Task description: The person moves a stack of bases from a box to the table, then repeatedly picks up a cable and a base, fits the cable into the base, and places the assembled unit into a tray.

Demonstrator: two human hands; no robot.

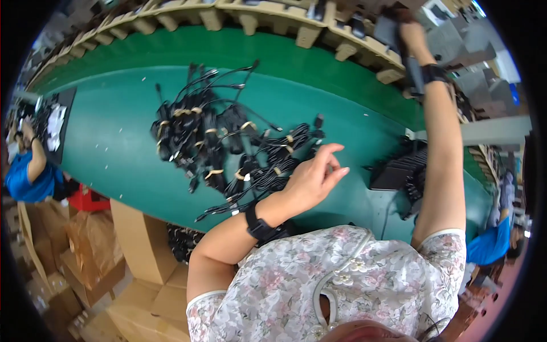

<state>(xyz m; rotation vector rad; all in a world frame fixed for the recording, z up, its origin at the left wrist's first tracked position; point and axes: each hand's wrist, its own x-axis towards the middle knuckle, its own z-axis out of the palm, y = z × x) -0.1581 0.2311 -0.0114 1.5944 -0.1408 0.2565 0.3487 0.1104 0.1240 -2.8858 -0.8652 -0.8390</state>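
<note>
A heap of black power cables [228, 142], each bundled with a tan tie, lies on the green conveyor belt [125, 142]. My left hand [316, 174] hovers at the heap's right edge, fingers apart and curled, holding nothing. My right hand [413, 37] is raised far up to the wooden rack [296, 23] beyond the belt and grips a black adapter block [393, 28] there. Both wrists carry black bands. A stack of black adapters [399, 171] sits on the belt under my right arm.
Cardboard boxes [137, 245] stand on the floor to the left below the belt. A person in blue [28, 171] works at the far left, another in blue [490, 242] at the right. A black tray [54, 122] lies at the belt's left end.
</note>
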